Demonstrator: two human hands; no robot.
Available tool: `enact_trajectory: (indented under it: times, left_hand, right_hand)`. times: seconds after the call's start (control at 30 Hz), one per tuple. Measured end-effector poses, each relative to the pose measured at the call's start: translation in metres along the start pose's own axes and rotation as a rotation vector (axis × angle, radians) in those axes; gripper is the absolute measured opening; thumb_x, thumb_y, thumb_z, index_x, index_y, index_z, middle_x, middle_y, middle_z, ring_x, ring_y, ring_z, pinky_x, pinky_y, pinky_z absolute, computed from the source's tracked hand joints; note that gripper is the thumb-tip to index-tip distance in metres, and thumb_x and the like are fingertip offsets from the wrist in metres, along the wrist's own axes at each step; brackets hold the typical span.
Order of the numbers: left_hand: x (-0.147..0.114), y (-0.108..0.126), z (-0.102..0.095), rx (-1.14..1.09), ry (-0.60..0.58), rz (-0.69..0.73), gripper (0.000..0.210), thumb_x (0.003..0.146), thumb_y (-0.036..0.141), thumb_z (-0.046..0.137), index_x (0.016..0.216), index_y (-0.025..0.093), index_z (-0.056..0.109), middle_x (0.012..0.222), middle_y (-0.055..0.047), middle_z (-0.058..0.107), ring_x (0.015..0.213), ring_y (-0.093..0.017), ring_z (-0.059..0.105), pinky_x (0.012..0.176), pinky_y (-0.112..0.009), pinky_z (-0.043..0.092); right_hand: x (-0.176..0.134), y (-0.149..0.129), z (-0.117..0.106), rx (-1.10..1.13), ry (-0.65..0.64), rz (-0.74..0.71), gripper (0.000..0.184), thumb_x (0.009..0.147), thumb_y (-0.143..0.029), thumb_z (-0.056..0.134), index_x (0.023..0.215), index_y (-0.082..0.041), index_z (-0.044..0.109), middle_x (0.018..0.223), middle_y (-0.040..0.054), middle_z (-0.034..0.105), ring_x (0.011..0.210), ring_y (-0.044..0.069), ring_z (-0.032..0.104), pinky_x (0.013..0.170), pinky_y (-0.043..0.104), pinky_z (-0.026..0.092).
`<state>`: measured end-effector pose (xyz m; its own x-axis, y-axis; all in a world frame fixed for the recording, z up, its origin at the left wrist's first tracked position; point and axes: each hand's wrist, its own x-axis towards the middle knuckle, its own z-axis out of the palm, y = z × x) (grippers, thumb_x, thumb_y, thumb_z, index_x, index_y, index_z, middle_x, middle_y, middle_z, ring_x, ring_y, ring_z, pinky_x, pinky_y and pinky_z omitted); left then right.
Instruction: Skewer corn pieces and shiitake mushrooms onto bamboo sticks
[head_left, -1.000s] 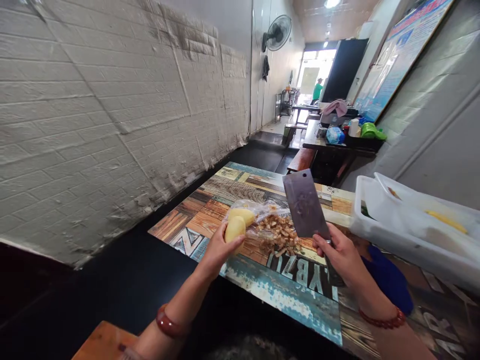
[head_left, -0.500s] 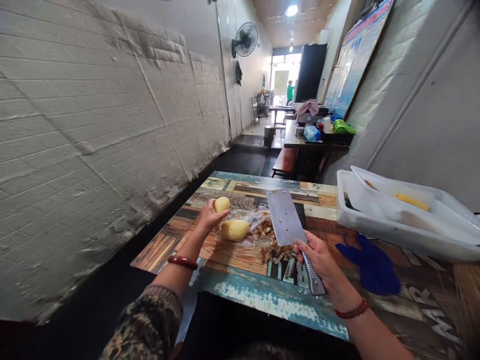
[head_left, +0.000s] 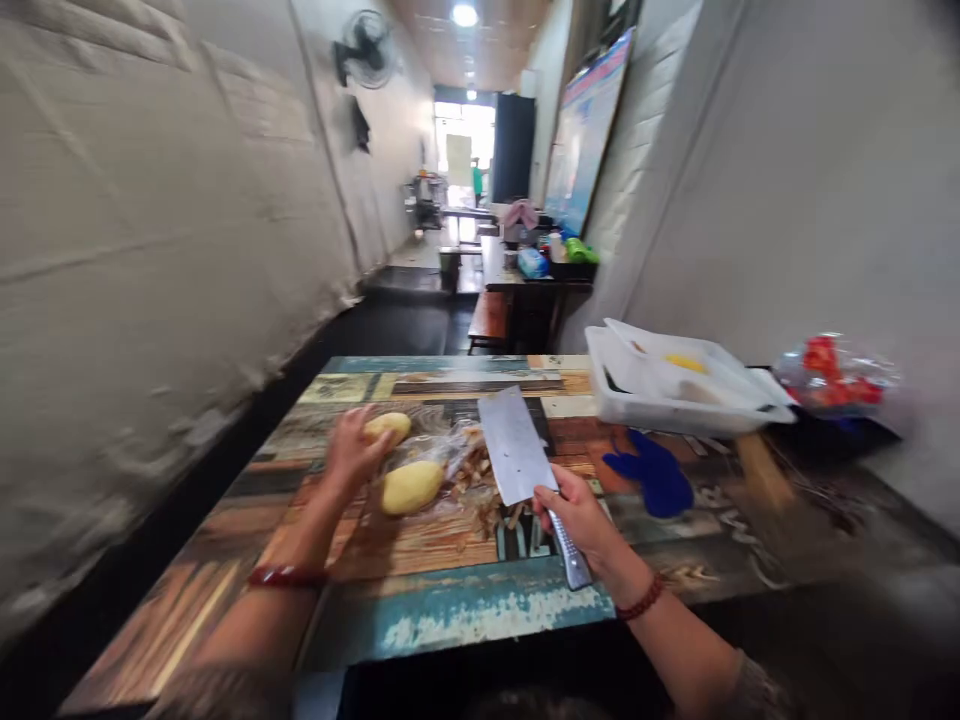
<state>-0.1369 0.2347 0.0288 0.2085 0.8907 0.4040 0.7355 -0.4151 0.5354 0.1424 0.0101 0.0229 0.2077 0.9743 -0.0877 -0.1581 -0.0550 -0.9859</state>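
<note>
My left hand [head_left: 355, 447] is closed around a peeled potato [head_left: 390, 427] at the left part of the table, low over the wood-patterned top. A second, larger peeled potato [head_left: 412, 487] lies just in front of it on a clear plastic bag [head_left: 442, 448]. Brown peelings [head_left: 480, 475] are heaped on the bag's right side. In my right hand [head_left: 579, 515] is the metal handle of a cleaver [head_left: 517, 445]. Its broad blade points away from me, flat side up, over the peelings. Small bits cling to the blade.
A blue glove [head_left: 654, 475] lies right of the cleaver. Beyond it are stacked white plastic tubs [head_left: 667, 405] with something yellow inside, and a bag with red contents [head_left: 832, 375]. Another table [head_left: 495, 265] with items stands farther back. A person in green [head_left: 477, 180] is near the doorway.
The view has swung to the right, bringing the red-filled bag into sight. My left hand has lowered the potato towards the table. The cleaver stays in my right hand.
</note>
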Motion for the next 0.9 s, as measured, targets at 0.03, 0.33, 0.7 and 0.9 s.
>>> enact_trajectory:
  times: [0.03,0.33,0.7,0.9]
  left_hand:
    - [-0.002,0.001,-0.003,-0.015,0.083,0.057,0.048,0.079,0.044,0.057,0.119,0.017,0.058,0.118,-0.013,0.060,0.120,-0.034,0.052,0.106,-0.049,0.038]
    - [-0.077,0.033,-0.014,-0.028,-0.233,0.228,0.055,0.077,0.037,0.068,0.127,0.020,0.054,0.125,-0.014,0.059,0.118,-0.032,0.055,0.102,-0.046,0.043]
    - [-0.088,0.042,-0.010,0.263,-0.380,0.170,0.058,0.072,0.030,0.070,0.126,0.020,0.054,0.124,-0.016,0.060,0.110,-0.034,0.060,0.092,-0.045,0.046]
    - [-0.086,0.040,-0.007,-0.031,-0.314,0.117,0.058,0.064,0.030,0.075,0.118,0.020,0.057,0.122,-0.014,0.064,0.112,-0.033,0.060,0.097,-0.046,0.046]
  right_hand:
    - [0.000,-0.001,0.001,0.010,0.013,0.000,0.039,0.073,-0.052,0.073,0.091,-0.019,0.061,0.060,-0.0063,0.058,0.042,0.007,0.047,0.041,0.019,0.034]
    - [-0.004,0.012,0.005,0.038,0.101,0.013,0.042,0.069,-0.053,0.077,0.086,-0.019,0.059,0.062,-0.0059,0.058,0.043,0.007,0.046,0.042,0.020,0.035]
    - [0.010,0.033,0.000,0.052,0.046,-0.010,0.042,0.068,-0.054,0.078,0.083,-0.019,0.060,0.060,-0.0051,0.058,0.044,0.008,0.047,0.042,0.020,0.035]
    - [0.013,0.034,0.000,0.097,0.032,-0.002,0.044,0.068,-0.055,0.078,0.085,-0.018,0.062,0.059,-0.0047,0.059,0.044,0.009,0.048,0.043,0.020,0.036]
